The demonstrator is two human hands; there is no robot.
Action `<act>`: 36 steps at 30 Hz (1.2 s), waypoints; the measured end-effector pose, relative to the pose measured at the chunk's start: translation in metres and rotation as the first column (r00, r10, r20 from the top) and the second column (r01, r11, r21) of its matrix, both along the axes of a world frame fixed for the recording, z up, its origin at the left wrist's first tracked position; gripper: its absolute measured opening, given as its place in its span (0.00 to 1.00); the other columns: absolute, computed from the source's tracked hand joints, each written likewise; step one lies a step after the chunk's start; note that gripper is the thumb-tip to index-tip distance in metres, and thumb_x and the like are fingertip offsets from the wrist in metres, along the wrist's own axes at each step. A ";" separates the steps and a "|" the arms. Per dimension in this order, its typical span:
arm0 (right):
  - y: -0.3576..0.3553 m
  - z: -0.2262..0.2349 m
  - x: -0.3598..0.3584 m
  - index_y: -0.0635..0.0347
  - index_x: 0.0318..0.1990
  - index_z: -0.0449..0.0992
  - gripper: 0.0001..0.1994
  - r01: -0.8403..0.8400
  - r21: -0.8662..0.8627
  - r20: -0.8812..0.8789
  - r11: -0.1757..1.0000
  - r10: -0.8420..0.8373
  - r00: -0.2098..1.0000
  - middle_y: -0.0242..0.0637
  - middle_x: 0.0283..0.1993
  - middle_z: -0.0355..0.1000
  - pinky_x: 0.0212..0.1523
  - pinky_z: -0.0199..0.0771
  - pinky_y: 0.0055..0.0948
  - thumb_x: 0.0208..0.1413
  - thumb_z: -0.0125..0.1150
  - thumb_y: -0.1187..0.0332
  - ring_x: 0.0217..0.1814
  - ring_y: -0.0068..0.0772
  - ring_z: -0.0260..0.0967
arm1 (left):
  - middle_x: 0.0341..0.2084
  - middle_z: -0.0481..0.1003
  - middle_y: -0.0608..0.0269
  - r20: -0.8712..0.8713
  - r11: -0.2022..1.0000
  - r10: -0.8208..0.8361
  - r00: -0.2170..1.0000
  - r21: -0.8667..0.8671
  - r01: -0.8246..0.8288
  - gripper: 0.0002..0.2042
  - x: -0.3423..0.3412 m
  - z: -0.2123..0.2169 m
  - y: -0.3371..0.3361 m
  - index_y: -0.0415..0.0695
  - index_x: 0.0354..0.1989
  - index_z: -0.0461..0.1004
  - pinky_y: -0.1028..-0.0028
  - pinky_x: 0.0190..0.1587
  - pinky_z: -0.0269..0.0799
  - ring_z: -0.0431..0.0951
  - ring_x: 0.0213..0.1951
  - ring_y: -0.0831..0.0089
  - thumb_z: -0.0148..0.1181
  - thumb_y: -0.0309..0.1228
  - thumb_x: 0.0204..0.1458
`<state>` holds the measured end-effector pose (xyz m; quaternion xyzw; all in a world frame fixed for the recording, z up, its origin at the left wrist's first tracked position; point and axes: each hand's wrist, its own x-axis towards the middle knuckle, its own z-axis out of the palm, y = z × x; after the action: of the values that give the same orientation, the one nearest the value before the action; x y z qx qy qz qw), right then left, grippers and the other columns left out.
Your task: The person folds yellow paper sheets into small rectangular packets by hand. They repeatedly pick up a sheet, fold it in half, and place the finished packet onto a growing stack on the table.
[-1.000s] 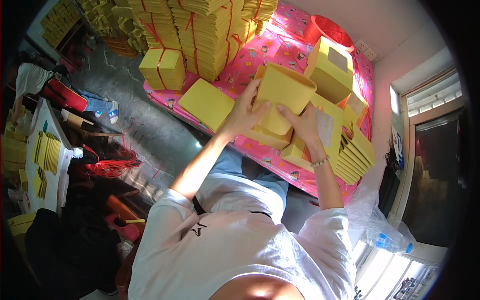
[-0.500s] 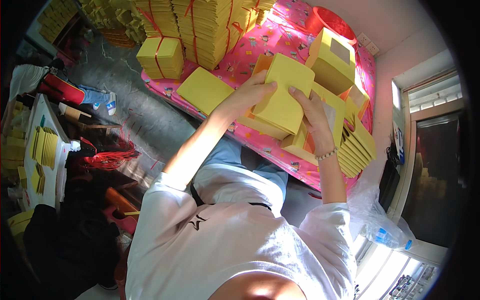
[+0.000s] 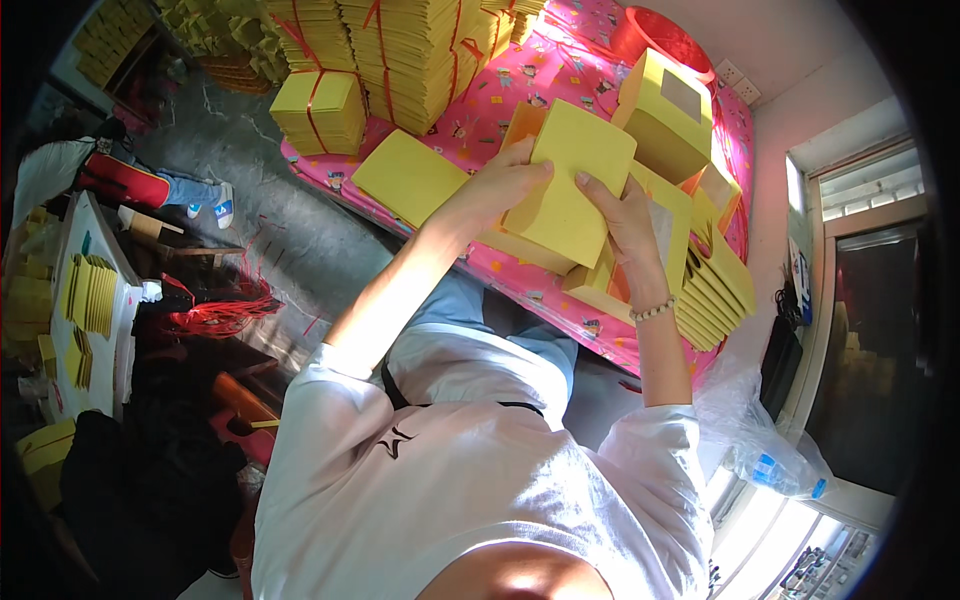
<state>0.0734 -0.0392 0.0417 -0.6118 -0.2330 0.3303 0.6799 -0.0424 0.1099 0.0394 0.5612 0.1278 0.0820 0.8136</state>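
Beneath my fingers (image 3: 593,188), pink cloth (image 3: 560,70): patterned and spread wide, likely there to give the yellow card a covered resting place within reach.
Tall stacks (image 3: 405,70): beyond my left fingers, bound with red strips (image 3: 386,75), probably so the layers cannot slide apart.
Windowed box (image 3: 650,135): past my right fingers, beside other yellow boxes, presumably set there to leave room around my hands.
Flat yellow slab (image 3: 410,180): just left of my left fingers, lying near the cloth's edge, perhaps for an easy pick-up.
Fanned pieces (image 3: 715,290): right of my right wrist, leaning together, which seems to save space.
Yellow piece (image 3: 580,150): between both hands, above more yellow card; I cannot tell whether they touch.
Left hand (image 3: 490,195): pinching the piece's left side, thumb on its upper face; the hidden fingers' spread I cannot tell.
Right hand (image 3: 625,215): pinching the opposite side, thumb on top, fingers by the edge, apparently to steady it evenly.
Beaded bracelet (image 3: 655,309): below my right fingers, around the wrist, clear of the held piece.
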 end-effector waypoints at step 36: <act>-0.011 0.022 -0.053 0.65 0.57 0.61 0.28 -0.051 0.149 0.313 0.988 0.002 0.950 0.40 0.51 0.70 0.48 0.75 0.26 0.49 0.67 0.78 0.50 0.27 0.71 | 0.45 0.71 0.51 0.332 0.851 0.339 0.880 0.291 -0.437 0.15 -0.049 -0.003 -0.048 0.35 0.55 0.60 0.70 0.50 0.66 0.71 0.48 0.69 0.44 0.29 0.62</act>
<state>0.0202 -0.0502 0.0635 -0.5984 -0.3708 0.2194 0.6755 -0.0909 0.0619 0.0365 0.6450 0.1112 0.3431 0.6737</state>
